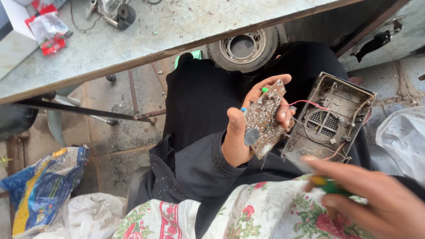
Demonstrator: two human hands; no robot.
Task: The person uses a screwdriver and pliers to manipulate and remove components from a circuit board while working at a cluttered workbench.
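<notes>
- While the left hand (241, 132) grips a brown circuit board (264, 118) between thumb and fingers, the board stands on edge over the lap, its soldered face turned to the camera.
- Just right of the board sits an open grey casing (331, 118), tilted, with a round speaker grille in its middle; it rests on the lap and seems to lean against the left fingers.
- Red wire (307, 103) runs from the board across to the casing, so the two are joined.
- Blurred at the lower right, the right hand (376, 199) is closed round a green-handled tool (330, 186); its tip cannot be made out.
- Dark cloth (199, 128) covers the knees under the board, and a floral fabric (261, 217) lies nearer the camera.
- Above, a scuffed grey bench (177, 31) crosses the view; a red-and-white packet (48, 28) and a small metal part (116, 13) lie on it, well apart from the hands.
- Beneath the bench edge a small wheel (244, 46) lies on the ground behind the knees.
- At lower left a blue-and-yellow woven sack (42, 186) and a white bag (84, 217) sit on the stained concrete floor (110, 132).
- Another pale plastic bag (405, 141) lies at the right edge, beside the casing.
</notes>
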